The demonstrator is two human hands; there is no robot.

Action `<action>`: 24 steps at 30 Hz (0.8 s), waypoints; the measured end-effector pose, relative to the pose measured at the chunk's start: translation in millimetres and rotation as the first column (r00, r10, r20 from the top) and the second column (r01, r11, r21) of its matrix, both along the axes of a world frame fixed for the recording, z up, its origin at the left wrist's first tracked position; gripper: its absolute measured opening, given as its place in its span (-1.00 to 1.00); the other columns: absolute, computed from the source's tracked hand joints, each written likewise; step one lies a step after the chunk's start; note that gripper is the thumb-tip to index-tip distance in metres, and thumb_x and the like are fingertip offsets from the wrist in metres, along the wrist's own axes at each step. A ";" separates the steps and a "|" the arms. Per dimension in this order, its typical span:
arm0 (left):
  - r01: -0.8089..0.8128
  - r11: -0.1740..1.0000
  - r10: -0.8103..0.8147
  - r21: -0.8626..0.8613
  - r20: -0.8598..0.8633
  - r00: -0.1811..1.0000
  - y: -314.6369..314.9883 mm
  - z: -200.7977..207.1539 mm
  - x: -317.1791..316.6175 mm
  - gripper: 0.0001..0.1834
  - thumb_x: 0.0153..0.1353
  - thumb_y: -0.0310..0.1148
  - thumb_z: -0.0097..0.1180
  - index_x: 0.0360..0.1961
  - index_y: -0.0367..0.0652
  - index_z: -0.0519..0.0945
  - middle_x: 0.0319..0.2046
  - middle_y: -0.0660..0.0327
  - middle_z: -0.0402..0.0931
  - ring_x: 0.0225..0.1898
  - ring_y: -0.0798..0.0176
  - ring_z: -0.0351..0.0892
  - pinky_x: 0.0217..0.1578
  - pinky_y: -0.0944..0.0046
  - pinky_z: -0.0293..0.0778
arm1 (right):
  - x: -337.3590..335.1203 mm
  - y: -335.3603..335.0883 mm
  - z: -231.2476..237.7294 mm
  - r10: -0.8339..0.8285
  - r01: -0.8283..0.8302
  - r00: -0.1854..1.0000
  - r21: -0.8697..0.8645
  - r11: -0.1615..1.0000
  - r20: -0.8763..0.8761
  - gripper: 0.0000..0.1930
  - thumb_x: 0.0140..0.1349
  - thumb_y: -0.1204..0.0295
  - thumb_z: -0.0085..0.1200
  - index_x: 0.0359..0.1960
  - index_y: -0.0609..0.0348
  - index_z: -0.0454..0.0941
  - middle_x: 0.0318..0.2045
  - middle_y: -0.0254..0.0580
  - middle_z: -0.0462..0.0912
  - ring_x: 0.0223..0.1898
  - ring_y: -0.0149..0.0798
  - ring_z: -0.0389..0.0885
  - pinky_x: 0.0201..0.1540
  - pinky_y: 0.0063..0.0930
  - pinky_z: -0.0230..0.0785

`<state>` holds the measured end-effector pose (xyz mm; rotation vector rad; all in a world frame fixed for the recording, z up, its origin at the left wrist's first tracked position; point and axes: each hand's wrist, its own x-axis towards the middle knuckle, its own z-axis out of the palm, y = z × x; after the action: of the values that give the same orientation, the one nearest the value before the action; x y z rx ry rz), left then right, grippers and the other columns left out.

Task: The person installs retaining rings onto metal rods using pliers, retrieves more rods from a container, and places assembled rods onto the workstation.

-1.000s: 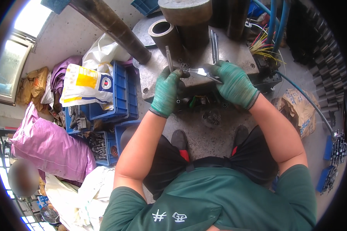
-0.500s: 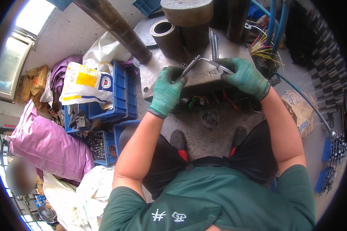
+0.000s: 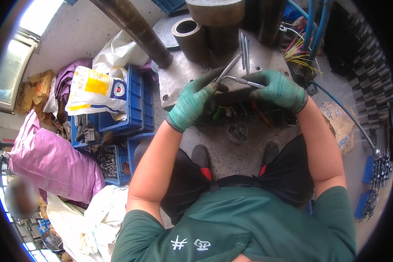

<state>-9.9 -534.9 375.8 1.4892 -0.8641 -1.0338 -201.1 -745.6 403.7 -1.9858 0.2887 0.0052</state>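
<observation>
My left hand (image 3: 193, 101), in a green knit glove with dark fingers, is closed around a grey metal rod (image 3: 231, 64) that slants up to the right over the steel plate (image 3: 172, 83). My right hand (image 3: 284, 91), gloved alike, grips a thin metal tool with a bent tip (image 3: 240, 81). The bent end reaches to the rod close by my left fingers; whether they touch I cannot tell. Beyond the hands, several slim metal rods (image 3: 245, 54) lie side by side on the plate.
A hollow steel cylinder (image 3: 194, 46) and a thick round block (image 3: 216, 13) stand at the back. Blue crates (image 3: 135, 102) and a purple sack (image 3: 52, 159) are at left. Blue hoses (image 3: 309, 28) and loose coloured wires (image 3: 298, 54) lie at right. Below the plate sits a container of small parts (image 3: 238, 132).
My left hand has turned and its rod now points farther up and right. The bent tip in my right hand has gone from the rod's end to near my left fingers.
</observation>
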 end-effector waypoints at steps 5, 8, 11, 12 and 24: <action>-0.045 0.982 0.002 -0.183 -0.229 0.973 -6.8 -16.3 4.1 -0.53 0.49 -0.34 -0.03 0.30 -0.38 0.53 0.07 -0.03 0.69 0.09 0.16 0.69 0.19 0.22 0.57 | 3.6 4.6 3.1 0.073 -0.078 0.995 -0.087 0.993 -0.062 -0.45 0.16 0.45 0.22 0.25 0.27 0.63 -0.05 -0.03 0.81 -0.06 -0.27 0.75 0.12 -0.34 0.56; -0.061 0.982 0.018 -0.178 -0.236 0.972 -7.1 -19.9 4.2 -0.54 0.44 -0.40 -0.05 0.28 -0.42 0.53 0.10 -0.08 0.67 0.10 0.12 0.69 0.21 0.20 0.58 | 6.9 6.3 -3.0 0.108 -0.116 0.992 -0.119 0.986 -0.071 -0.45 0.15 0.45 0.22 0.25 0.27 0.63 -0.07 -0.02 0.81 -0.08 -0.27 0.75 0.11 -0.34 0.56; -0.065 0.986 0.025 -0.153 -0.250 0.968 -7.4 -21.9 3.3 -0.51 0.39 -0.45 -0.08 0.28 -0.44 0.52 0.12 -0.14 0.66 0.11 0.07 0.70 0.21 0.18 0.59 | 8.0 12.3 -0.3 0.140 -0.147 0.988 -0.111 0.983 -0.069 -0.44 0.14 0.45 0.21 0.24 0.27 0.63 -0.09 -0.01 0.81 -0.08 -0.25 0.75 0.10 -0.34 0.56; -0.067 0.985 0.020 -0.160 -0.275 0.961 -7.6 -22.4 3.6 -0.50 0.37 -0.46 -0.08 0.28 -0.45 0.52 0.12 -0.15 0.65 0.11 0.05 0.71 0.21 0.18 0.60 | 8.3 14.7 1.3 0.140 -0.145 0.988 -0.068 0.987 -0.071 -0.44 0.14 0.45 0.21 0.24 0.27 0.63 -0.10 0.00 0.81 -0.09 -0.25 0.75 0.10 -0.34 0.57; -0.139 0.968 -0.030 -0.207 -0.650 0.760 -7.4 -19.6 2.6 -0.41 0.34 -0.50 -0.11 0.40 -0.42 0.40 0.12 -0.10 0.66 -0.68 0.55 0.25 -0.66 0.49 0.23 | 13.2 20.2 -28.6 0.101 -0.081 0.987 -0.159 0.984 0.125 -0.42 0.18 0.43 0.23 0.29 0.31 0.57 -0.11 0.02 0.81 -0.10 -0.25 0.76 0.06 -0.34 0.58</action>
<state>-7.4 -542.3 356.2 0.8349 -0.4140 -1.2407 -187.9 -725.4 375.1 -2.1402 0.1145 -0.0925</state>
